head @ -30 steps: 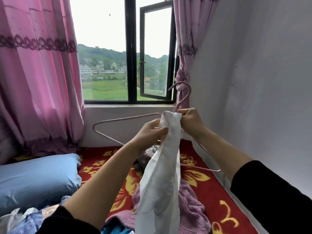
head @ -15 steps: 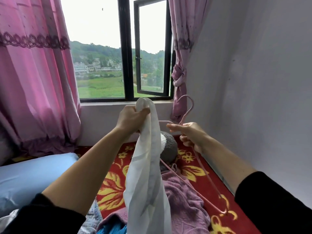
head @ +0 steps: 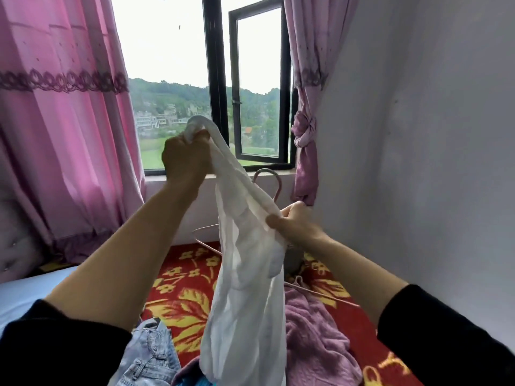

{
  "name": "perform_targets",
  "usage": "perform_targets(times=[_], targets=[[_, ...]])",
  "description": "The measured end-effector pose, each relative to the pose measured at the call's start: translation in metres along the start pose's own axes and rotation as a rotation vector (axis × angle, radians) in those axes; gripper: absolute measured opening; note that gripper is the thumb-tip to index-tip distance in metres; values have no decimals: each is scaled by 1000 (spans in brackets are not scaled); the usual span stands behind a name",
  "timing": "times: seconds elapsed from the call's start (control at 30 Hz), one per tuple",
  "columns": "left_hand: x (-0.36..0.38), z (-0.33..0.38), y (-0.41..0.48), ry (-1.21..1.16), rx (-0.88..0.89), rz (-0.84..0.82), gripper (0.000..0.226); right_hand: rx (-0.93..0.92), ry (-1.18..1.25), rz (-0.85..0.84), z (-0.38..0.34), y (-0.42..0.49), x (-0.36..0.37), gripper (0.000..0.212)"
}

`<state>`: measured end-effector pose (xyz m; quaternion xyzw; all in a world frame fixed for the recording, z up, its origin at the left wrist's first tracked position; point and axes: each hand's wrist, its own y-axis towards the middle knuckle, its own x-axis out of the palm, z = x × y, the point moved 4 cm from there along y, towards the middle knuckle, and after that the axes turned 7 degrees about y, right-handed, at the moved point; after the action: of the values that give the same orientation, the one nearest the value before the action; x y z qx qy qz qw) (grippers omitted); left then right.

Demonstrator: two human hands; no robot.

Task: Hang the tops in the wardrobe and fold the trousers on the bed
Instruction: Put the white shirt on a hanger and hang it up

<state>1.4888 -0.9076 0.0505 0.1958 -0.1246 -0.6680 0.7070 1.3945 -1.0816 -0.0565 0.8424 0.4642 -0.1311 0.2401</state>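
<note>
A thin white top (head: 245,288) hangs in front of me over the bed. My left hand (head: 186,157) grips its upper edge, raised in front of the window. Lower and to the right, my right hand (head: 295,224) pinches another part of the top's edge. A pink hanger (head: 274,182) sits behind the top, its hook showing above my right hand and its thin bars on both sides of the cloth; whether my right hand also holds it is hidden. Light blue jeans (head: 152,358) lie on the bed at the bottom, beside a mauve garment (head: 315,338).
The bed has a red cover with yellow flowers (head: 189,299) and a pale blue pillow (head: 19,293) at the left. Pink curtains (head: 61,135) flank a window with one pane swung open (head: 259,87). A bare white wall (head: 418,135) runs close along the right.
My left hand has lifted the top's edge higher. My right hand has taken hold of the top, spreading the cloth between both hands. The hanger has slipped behind the cloth.
</note>
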Motion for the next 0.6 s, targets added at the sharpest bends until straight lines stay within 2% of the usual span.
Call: perform_targets(times=[0.1,0.17,0.3,0.4,0.5,0.57,0.6], targets=[[-21,4,12,52,51,9,28,-51,-96,71,-26,12,-31,33],[-30,8,16,71,99,-13,24,-88,-130,146,-44,24,-52,41],[-37,10,15,-60,110,-178,16,-203,-147,341,-75,40,-86,49],[-38,6,15,-78,106,-330,27,-207,-192,448,-79,49,-101,44],[-46,-4,16,183,100,-479,24,-171,-279,523,-66,49,-112,40],[-51,-12,19,399,158,-446,19,-153,-297,546,-54,46,-118,41],[-50,-16,19,415,157,-419,16,-132,-297,528,-47,44,-119,42]])
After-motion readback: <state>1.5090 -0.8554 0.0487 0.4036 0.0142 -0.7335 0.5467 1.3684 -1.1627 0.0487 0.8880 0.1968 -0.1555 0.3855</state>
